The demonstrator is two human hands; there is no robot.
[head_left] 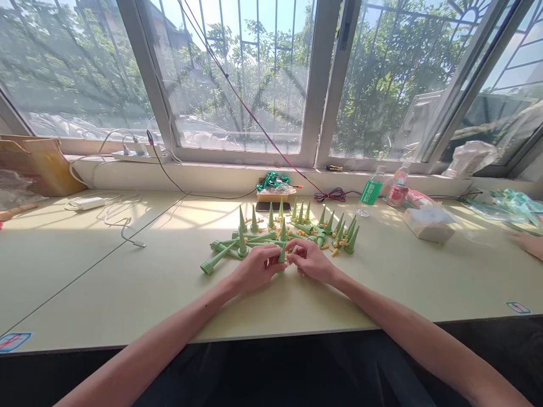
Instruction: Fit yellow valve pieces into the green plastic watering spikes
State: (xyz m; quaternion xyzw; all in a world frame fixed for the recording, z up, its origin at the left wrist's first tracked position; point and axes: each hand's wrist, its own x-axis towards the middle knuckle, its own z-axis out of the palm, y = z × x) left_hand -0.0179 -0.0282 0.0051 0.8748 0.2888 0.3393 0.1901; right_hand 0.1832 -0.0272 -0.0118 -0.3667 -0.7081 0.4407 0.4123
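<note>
Tbl (106, 282) nr windows (237, 85), grn spikes (283, 230)

Green spike (282, 254), base apparently part-hidden by left hand (255, 267), another person's hand (529, 243) cut off at right edge

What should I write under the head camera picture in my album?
The left hand holds a green pointed plastic cone, the right hand close beside it, near similar green cones on a pale-yellow table.

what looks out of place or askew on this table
No spill or breakage shows. Several green spikes lie on their sides in the cluster while others stand upright. The green-labelled bottle appears tilted, though lens distortion may explain that.
</note>
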